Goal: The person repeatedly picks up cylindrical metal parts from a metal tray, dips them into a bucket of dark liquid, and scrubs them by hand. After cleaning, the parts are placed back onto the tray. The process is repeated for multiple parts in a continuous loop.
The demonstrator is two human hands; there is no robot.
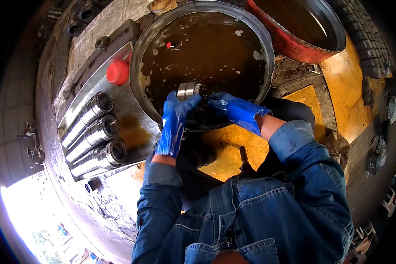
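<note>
Bearing (188,90): a bright metal ring held over the near side of the tub (135,66), above brown liquid (215,48). The left hand (178,106), gloved in blue, is closed on it from the near side, thumb reaching to the right. The right hand (221,102), likewise gloved, is just right of the bearing, fingers curled toward it; whether it touches the bearing or holds anything cannot be told.

Step in hand, as judged: washing the bearing, one piece at a time. The next move appears to call for a firm left-hand hold, as wet metal may slip, and a turn of the ring to present its other faces to the liquid.

Left of the tub, a metal tray (141,115) bears three rows of rings (92,133) laid on their sides, and a red cup (118,72) at its far end. Under the near side of the tub is a yellow board (240,143). Beyond the tub to the right stands a red drum (290,43), with a tyre (361,39) farther right.

Not verifiable: the left fingertips, behind the bearing; the shadowed space between the hands; anything beneath the opaque liquid. A small red object (169,45) in the liquid cannot be identified. The drum is cut off by the upper edge.
</note>
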